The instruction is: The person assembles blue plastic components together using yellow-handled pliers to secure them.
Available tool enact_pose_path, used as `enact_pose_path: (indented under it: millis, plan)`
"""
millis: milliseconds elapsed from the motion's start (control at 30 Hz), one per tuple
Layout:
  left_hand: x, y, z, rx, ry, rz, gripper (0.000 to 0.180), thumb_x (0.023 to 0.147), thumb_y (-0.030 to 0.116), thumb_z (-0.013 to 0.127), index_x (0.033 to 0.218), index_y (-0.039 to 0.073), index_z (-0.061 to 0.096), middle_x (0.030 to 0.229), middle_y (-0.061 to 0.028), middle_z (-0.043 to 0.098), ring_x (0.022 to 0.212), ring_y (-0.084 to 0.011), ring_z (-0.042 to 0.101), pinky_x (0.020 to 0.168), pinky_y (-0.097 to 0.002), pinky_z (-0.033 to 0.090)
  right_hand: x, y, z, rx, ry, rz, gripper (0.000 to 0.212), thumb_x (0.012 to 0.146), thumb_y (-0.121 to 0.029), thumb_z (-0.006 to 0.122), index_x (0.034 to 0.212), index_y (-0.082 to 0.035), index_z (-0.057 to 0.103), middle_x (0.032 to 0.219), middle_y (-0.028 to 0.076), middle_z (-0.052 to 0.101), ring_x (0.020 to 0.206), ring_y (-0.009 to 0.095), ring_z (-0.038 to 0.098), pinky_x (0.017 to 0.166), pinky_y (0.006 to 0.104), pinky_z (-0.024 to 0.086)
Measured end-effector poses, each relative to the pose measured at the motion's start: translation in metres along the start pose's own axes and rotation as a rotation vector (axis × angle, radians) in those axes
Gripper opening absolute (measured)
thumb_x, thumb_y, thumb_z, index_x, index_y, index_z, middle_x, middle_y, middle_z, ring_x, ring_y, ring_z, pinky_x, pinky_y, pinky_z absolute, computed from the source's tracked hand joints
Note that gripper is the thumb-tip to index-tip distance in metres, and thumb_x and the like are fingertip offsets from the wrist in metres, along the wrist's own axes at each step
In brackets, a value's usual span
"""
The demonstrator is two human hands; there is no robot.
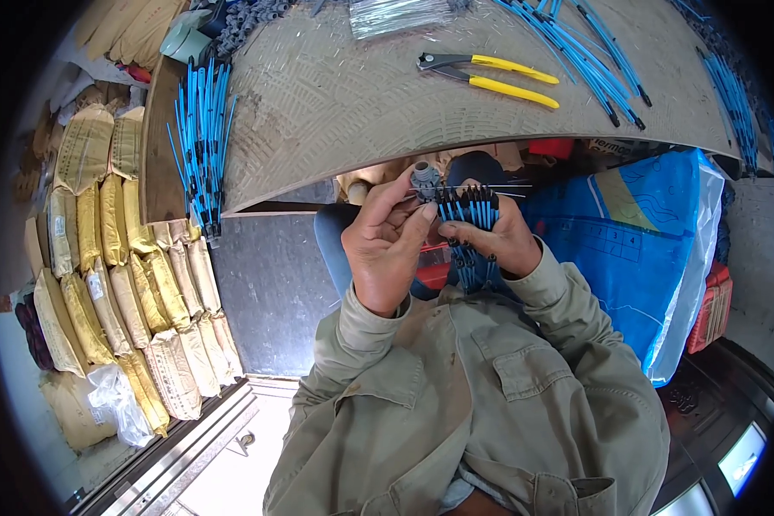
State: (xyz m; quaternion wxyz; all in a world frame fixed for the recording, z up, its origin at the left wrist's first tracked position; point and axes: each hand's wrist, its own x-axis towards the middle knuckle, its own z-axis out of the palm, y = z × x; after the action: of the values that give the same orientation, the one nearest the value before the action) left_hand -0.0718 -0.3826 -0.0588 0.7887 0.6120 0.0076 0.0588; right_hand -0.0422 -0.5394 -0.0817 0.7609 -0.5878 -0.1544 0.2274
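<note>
Between the thumb and fingers of my left hand (378, 249) is a grey ribbed plastic fitting (424, 176). My right hand (512, 236) is closed around a bundle of thin blue rods with black ends (480, 213), its thumb lying across them. The two hands are close together just in front of the table's near edge, and the fitting meets the rods' black ends. A few thin, pale wires (512, 186) stick out to the right, above the right hand. More of the blue rods hang below the right hand, over my lap.
On the table (335, 112) lie yellow-handled nippers (507, 77), loose blue rods (585, 64), clear thin sticks (400, 15) and grey fittings (248, 26). Another rod bundle (202, 129) leans at the table's left end. Sacks (112, 249) are stacked left; a blue plastic bag (611, 249) stands right.
</note>
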Motion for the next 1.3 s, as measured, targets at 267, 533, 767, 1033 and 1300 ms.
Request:
enact_pose_path:
  millis: [267, 533, 767, 1033, 1300]
  plan:
    - [-0.003, -0.005, -0.001, -0.061, -0.005, -0.001, 0.04, 0.079, -0.013, 0.055, 0.118, -0.005, 0.05, 0.114, -0.011, 0.053, 0.103, -0.0157, 0.054, 0.087, -0.0257, 0.045, -0.006, -0.002, -0.001, 0.044, -0.004, -0.011, 0.028, 0.084, -0.01, 0.063, 0.108, 0.002, 0.055, 0.09, 0.005, 0.065, 0.081, 0.009, 0.059, 0.071, 0.0229, 0.048]
    - [-0.01, -0.007, -0.003, -0.045, 0.018, 0.021, 0.04, 0.079, -0.013, 0.055, 0.117, -0.004, 0.052, 0.113, -0.0112, 0.053, 0.104, -0.0159, 0.054, 0.089, -0.0267, 0.045, -0.007, -0.001, 0.004, 0.02, 0.022, -0.038, 0.03, 0.083, -0.012, 0.064, 0.109, 0.001, 0.055, 0.09, 0.004, 0.064, 0.081, 0.007, 0.058, 0.071, 0.0228, 0.047]
    - [-0.011, 0.0, -0.002, -0.075, -0.014, 0.046, 0.041, 0.079, -0.013, 0.055, 0.119, -0.004, 0.052, 0.113, -0.0103, 0.053, 0.103, -0.0156, 0.054, 0.089, -0.026, 0.044, -0.007, -0.002, 0.005, 0.001, -0.02, -0.01, 0.031, 0.082, -0.011, 0.065, 0.109, 0.001, 0.055, 0.093, 0.004, 0.063, 0.083, 0.007, 0.057, 0.073, 0.0224, 0.047]
    - [-0.011, -0.002, 0.0, -0.068, 0.005, 0.043, 0.041, 0.078, -0.013, 0.056, 0.118, -0.003, 0.052, 0.112, -0.0095, 0.053, 0.102, -0.0155, 0.055, 0.086, -0.0244, 0.046, -0.01, 0.001, 0.008, 0.008, 0.066, -0.067, 0.03, 0.083, -0.012, 0.064, 0.109, 0.001, 0.054, 0.094, 0.004, 0.062, 0.085, 0.008, 0.057, 0.074, 0.0224, 0.047]
    - [-0.012, -0.004, 0.006, -0.119, 0.06, 0.114, 0.039, 0.078, -0.009, 0.061, 0.116, -0.004, 0.053, 0.11, -0.0082, 0.054, 0.098, -0.0137, 0.056, 0.082, -0.0238, 0.047, -0.011, 0.001, 0.012, -0.076, 0.064, -0.124, 0.03, 0.084, -0.013, 0.063, 0.108, 0.002, 0.054, 0.091, 0.005, 0.064, 0.083, 0.008, 0.057, 0.072, 0.0227, 0.047]
